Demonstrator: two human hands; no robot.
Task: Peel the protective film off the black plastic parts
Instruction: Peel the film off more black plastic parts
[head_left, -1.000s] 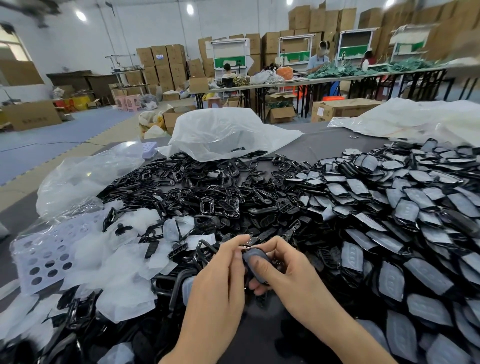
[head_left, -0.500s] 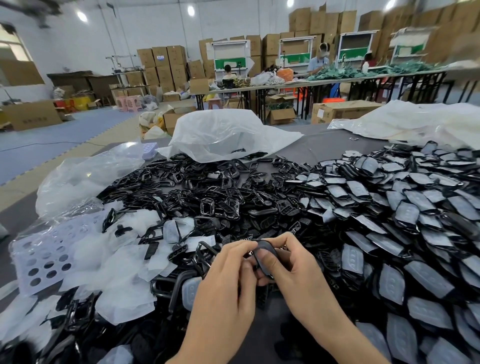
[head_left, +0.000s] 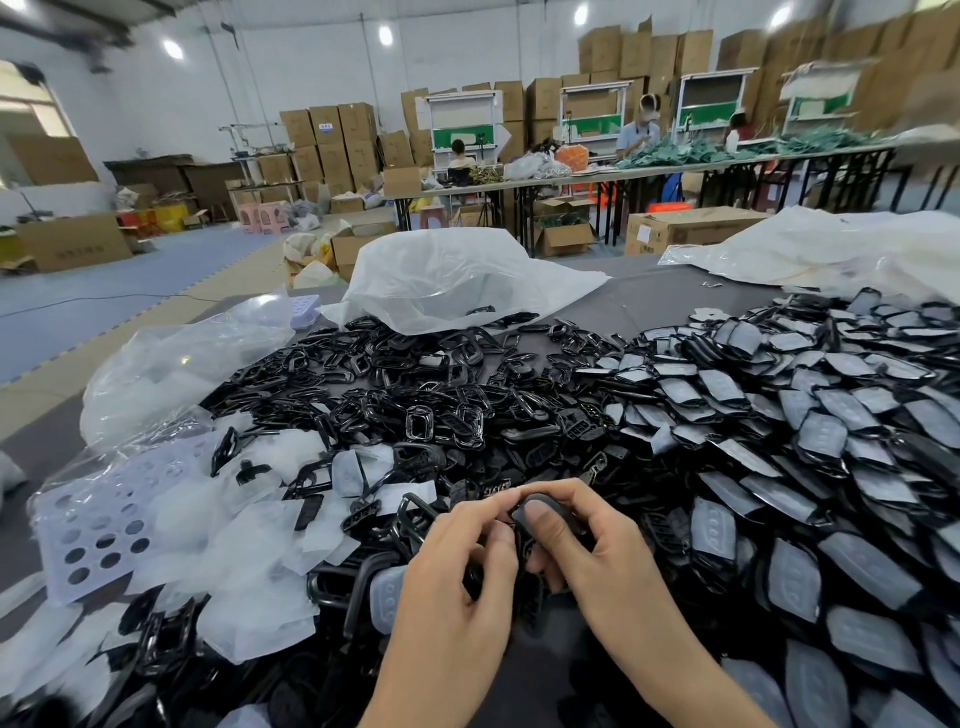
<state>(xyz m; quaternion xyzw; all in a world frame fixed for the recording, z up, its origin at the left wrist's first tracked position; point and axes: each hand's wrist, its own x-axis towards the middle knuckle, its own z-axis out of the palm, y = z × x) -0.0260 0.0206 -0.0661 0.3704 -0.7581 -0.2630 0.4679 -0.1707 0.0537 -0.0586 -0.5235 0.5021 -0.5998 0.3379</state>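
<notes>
1. Two hands met on one black part (head_left: 558, 506), low in the middle of the view, just above the table (head_left: 649, 306).
2. The left hand (head_left: 457, 561) pinched the left edge of the part between thumb and forefinger. The fingers were narrow and curled.
3. The right hand (head_left: 608, 551) gripped the part from the right. Its thumb pressed flat on the face and the other fingers curled behind.
4. Whether a corner of film was already lifted I could not tell, because the fingers hid that edge. I judged that the peel on this part was only at its start.
5. Right of the part lay the filmed pile (head_left: 779, 441), very many pieces with grey film on them. These seemed left to do.
6. Beyond the part lay the bare pile (head_left: 415, 395) of glossy black frames. They looked finished, though I could not check each one.
7. Left of the part, white scraps (head_left: 249, 545) of film lay in a heap. Some touched a lilac tray (head_left: 93, 525) with round holes.
8. Far beyond the part, a white bag (head_left: 457, 280) rested on the table.
9. By the two piles, I judged the task to be near the middle, with much work left.
</notes>
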